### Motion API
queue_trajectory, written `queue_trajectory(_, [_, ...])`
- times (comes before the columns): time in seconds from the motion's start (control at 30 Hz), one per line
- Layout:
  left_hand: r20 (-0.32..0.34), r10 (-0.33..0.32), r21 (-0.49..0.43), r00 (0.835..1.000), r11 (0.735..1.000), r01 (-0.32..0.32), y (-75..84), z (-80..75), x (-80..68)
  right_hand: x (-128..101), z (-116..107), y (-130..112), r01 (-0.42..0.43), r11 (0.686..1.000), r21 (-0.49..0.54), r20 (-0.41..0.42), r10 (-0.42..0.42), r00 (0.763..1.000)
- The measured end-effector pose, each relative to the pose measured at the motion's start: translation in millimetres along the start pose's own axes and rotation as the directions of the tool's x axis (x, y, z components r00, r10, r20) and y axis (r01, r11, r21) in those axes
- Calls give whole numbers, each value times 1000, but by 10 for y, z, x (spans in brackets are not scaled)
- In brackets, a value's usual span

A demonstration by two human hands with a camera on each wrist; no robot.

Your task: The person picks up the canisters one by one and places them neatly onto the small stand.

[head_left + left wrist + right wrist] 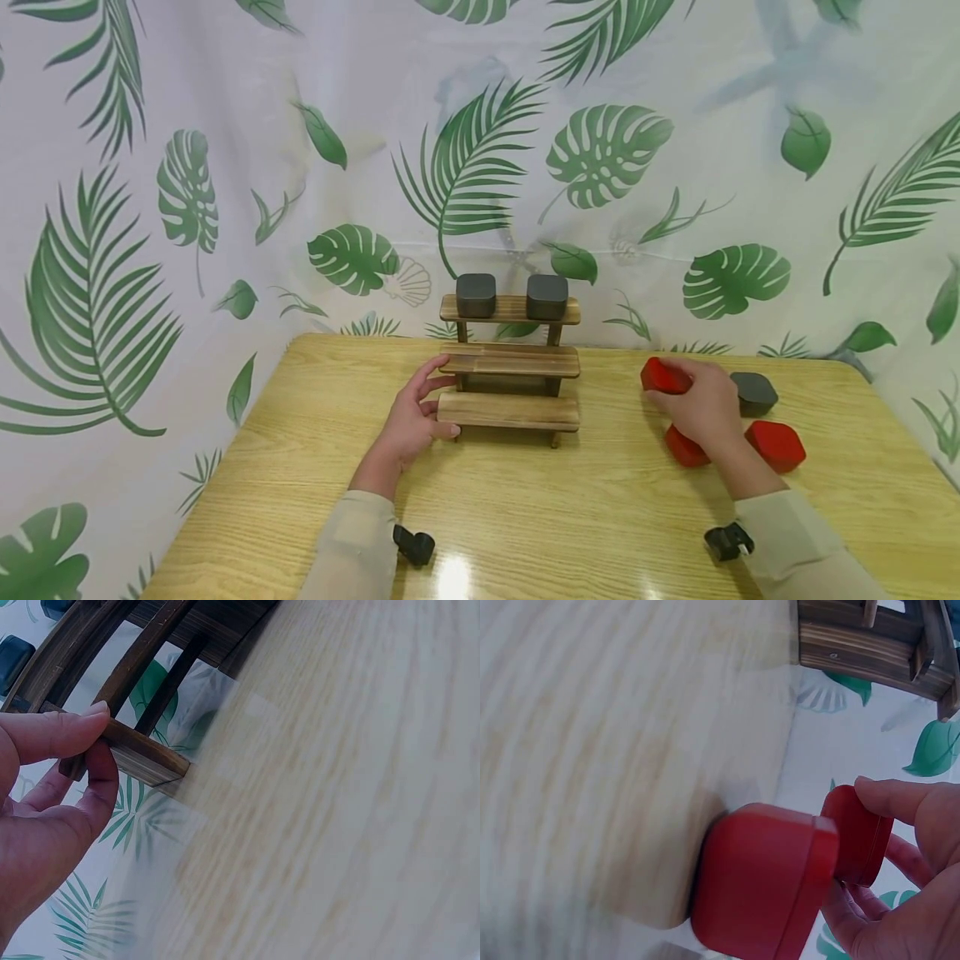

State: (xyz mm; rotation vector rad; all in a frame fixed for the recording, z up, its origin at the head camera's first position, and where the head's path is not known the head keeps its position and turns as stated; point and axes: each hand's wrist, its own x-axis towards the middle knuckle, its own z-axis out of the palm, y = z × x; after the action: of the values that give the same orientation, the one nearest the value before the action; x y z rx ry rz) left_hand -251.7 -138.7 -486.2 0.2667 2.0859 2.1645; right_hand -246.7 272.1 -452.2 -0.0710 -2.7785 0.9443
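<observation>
Status: two grey boxes (476,295) sit on the top step of the wooden stand (510,363), which is at the back-centre of the desk (570,500). Middle and bottom steps hold nothing. Off the stand, toward the right edge of the desk: three red boxes and one more grey box (754,392). By my read that's 2 placed, 4 left.

Your right hand (701,408) has fingers curled round one red box (663,376), thumb on its lid per the wrist view; it looks just lifted, well right of the stand. A second red box (684,448) lies under your palm, a third (776,444) just beside your wrist.

Your left hand (411,417) pinches the left end of the bottom step, thumb under, finger over.
</observation>
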Motion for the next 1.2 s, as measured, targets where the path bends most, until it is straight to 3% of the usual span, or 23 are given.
queue_trajectory(0.63, [-9, -11, -8, 1000, 1000, 10, 12, 7, 1, -44, -38, -294, 87, 995, 48, -50, -85, 995])
queue_trajectory(1.2, [8, -3, -9, 1000, 1000, 3, 4, -4, -2, -95, -53, -495, 82, 995, 60, -38, -79, 996])
